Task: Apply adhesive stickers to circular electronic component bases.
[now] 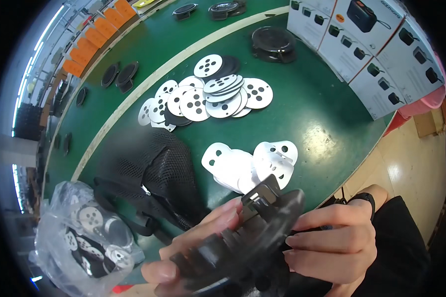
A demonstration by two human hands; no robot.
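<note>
Close to me, a round black plastic part with a raised clip-like piece is tilted and partly blurred. My left hand is closed around its left side, thumb below and fingers behind. The curled fingers of my right hand press at its right rim; whether they pinch anything small is hidden. Just beyond lies a loose heap of white rounded sheets, some with holes. Farther off are overlapping white discs with dark holes, a few black ones among them. Left of my hands sits a black mesh bag.
A clear plastic bag of similar discs stands at lower left. Printed white boxes stand at the right edge of the green table. One round black part rests near them. More black parts lie past a pale curved strip.
</note>
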